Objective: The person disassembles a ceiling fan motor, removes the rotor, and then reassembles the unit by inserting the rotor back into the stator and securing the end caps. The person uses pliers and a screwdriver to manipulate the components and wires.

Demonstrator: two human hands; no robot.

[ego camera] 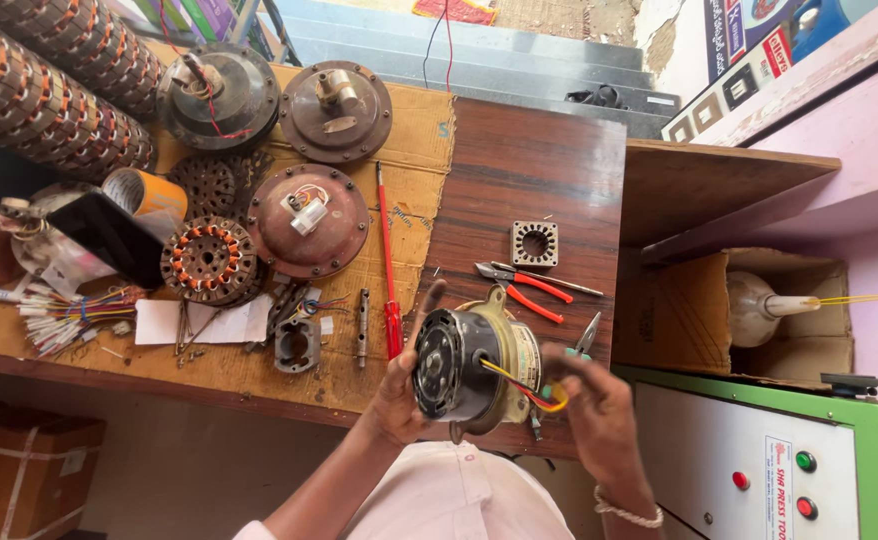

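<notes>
I see my left hand point(399, 385) cupped around a small electric motor point(469, 365) at lower centre, right hand point(599, 405) pinching its yellow-red wires point(524, 388), red-handled pliers point(524, 288) just above.

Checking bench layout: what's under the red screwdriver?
The red screwdriver lies on flattened cardboard spread over the wooden table. Its handle end sits behind the left hand, hidden.

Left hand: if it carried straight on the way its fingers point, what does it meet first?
Probably the red screwdriver lying just beyond the left hand, which holds the small motor; height above the table is unclear.
</notes>
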